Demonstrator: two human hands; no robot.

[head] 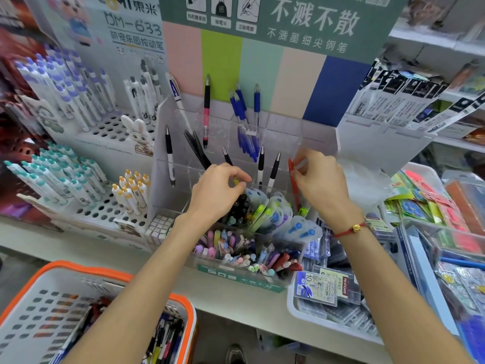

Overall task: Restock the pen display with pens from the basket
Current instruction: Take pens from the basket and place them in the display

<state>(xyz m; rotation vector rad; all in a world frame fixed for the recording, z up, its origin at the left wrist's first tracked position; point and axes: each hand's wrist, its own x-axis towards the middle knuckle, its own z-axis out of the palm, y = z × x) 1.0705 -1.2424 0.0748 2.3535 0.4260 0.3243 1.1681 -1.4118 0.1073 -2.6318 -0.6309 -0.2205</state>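
A clear acrylic pen display (309, 132) stands on the shelf with black, blue and pink-grip pens upright in its compartments. My right hand (319, 179) pinches a red pen (294, 185) upright at the right side of the display. My left hand (221, 189) hovers over the middle compartments, its fingers curled onto the lower end of a black pen (227, 159); a bit of yellow shows at the fingertips. The orange-rimmed white basket (52, 298) sits at the lower left with several pens (165, 334) inside.
A white peg-hole stand (110, 127) of purple, teal and yellow capped pens fills the left. A clear box of assorted colourful pens (246, 253) sits in front of the display. Trays of refill packs (328, 290) and stationery (433, 206) crowd the right.
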